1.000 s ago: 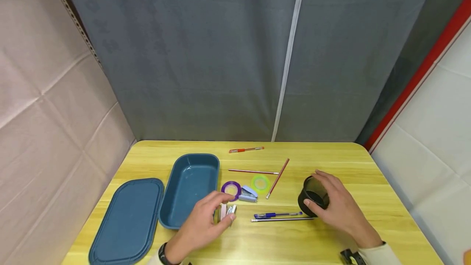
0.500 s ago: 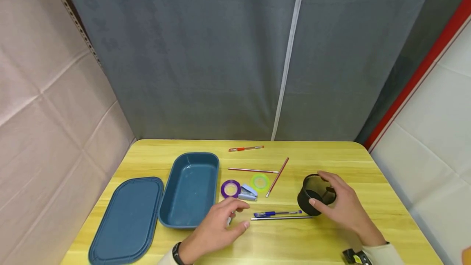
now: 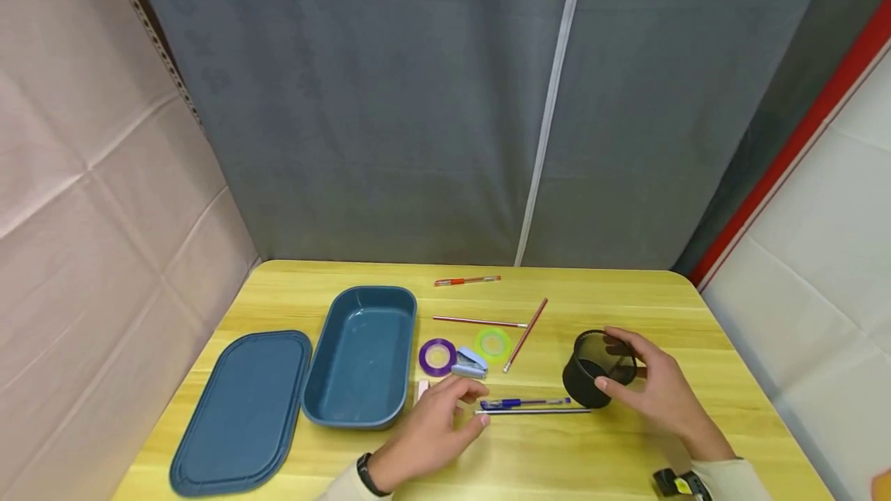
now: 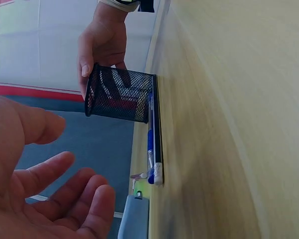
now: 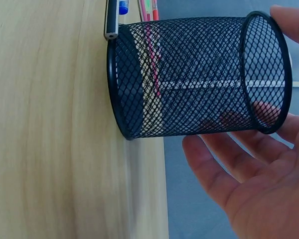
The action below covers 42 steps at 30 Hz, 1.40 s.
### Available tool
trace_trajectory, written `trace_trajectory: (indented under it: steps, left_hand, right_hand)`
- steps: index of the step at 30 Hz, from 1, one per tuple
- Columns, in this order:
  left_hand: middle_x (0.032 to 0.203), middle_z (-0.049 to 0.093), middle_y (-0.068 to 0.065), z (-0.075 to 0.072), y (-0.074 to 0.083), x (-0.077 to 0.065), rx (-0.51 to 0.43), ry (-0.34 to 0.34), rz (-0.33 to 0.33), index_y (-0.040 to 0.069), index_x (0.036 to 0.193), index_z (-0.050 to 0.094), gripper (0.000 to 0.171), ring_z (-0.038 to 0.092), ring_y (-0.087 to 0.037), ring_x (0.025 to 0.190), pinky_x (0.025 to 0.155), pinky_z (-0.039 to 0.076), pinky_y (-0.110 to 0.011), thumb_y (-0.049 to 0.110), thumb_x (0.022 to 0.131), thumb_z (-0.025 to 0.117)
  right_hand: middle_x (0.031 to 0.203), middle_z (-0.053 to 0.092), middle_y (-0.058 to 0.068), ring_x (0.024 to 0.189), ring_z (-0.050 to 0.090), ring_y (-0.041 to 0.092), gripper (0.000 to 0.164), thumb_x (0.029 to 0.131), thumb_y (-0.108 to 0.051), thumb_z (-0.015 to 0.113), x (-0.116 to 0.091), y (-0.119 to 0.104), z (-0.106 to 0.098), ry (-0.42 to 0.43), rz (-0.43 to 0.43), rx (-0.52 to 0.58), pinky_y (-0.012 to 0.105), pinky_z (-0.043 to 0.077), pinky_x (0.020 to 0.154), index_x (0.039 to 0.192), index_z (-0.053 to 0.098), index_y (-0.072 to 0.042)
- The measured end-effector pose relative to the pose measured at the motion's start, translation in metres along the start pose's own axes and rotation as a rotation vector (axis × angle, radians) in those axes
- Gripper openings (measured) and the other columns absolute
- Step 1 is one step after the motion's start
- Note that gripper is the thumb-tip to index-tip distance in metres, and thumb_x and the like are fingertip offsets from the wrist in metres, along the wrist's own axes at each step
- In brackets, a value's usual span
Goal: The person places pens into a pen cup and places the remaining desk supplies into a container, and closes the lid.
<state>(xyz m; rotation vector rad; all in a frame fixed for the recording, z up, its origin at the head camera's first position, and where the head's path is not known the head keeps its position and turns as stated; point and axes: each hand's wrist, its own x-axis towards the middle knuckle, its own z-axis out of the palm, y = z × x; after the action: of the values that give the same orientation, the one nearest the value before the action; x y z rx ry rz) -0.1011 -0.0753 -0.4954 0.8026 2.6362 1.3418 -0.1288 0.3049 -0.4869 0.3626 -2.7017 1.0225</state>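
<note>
My right hand [image 3: 660,393] holds a black mesh pen cup [image 3: 583,385] at its right side, thumb at the rim and fingers behind. The cup stands upright on the table. My left hand [image 3: 433,430] is held over the table with loosely bent fingers and nothing in them. Just right of its fingertips lie a blue pen [image 3: 513,403] and a dark pencil [image 3: 536,411], side by side and pointing at the cup's base. A small pale pink and white block [image 3: 422,388] shows partly behind the left hand. Beyond it sit a light blue stapler [image 3: 469,362] and a purple tape roll [image 3: 427,366].
A deep blue box [image 3: 358,362] stands left of the tapes, its lid [image 3: 240,412] flat beside it. A green tape roll [image 3: 480,344], two red pencils [image 3: 473,322] and an orange-red pen [image 3: 459,281] lie farther back. A grey curtain [image 3: 390,138] hangs behind the table.
My left hand has moved right, from the small block beside the box toward the pen and pencil. My right hand has slid slightly right on the cup, which has barely moved.
</note>
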Motion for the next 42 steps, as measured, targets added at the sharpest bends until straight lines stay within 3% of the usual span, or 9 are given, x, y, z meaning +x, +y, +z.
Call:
trace_trajectory:
  steps: [9,17,31,42]
  left_hand:
    - [0.120,0.072,0.002,0.014,-0.007,0.013,-0.039,0.016,-0.031,0.017,0.123,0.071,0.025,0.069,-0.015,0.110,0.097,0.058,-0.030,0.029,0.102,0.071]
    - [0.121,0.074,-0.001,0.025,-0.011,0.023,-0.066,0.024,-0.060,0.017,0.123,0.071,0.024,0.070,-0.015,0.110,0.097,0.058,-0.032,0.028,0.102,0.072]
    - [0.109,0.075,0.002,0.042,-0.014,0.037,0.027,0.070,-0.085,0.019,0.114,0.074,0.022,0.068,-0.009,0.100,0.090,0.057,-0.028,0.020,0.094,0.079]
    - [0.104,0.074,0.004,0.046,-0.017,0.042,0.074,0.032,-0.073,0.017,0.113,0.076,0.031,0.064,-0.004,0.092,0.085,0.054,-0.024,0.013,0.085,0.087]
  right_hand:
    - [0.133,0.072,0.008,0.112,0.063,-0.001,0.076,0.083,-0.027,0.092,0.003,0.006,0.003,-0.004,0.010,0.039,0.028,0.060,0.077,0.149,0.058,-0.012]
    - [0.130,0.073,0.009,0.110,0.064,0.000,0.077,0.081,-0.028,0.094,0.002,0.006,0.004,0.018,0.004,0.042,0.026,0.059,0.075,0.147,0.059,-0.011]
    - [0.131,0.073,0.009,0.110,0.062,-0.002,0.078,0.080,-0.029,0.094,0.003,0.003,0.003,0.026,0.007,0.026,0.025,0.058,0.075,0.148,0.060,-0.011]
    - [0.139,0.069,0.009,0.114,0.060,0.001,0.078,0.083,-0.032,0.092,0.000,0.008,0.006,0.018,0.026,0.000,0.026,0.057,0.075,0.151,0.057,-0.014]
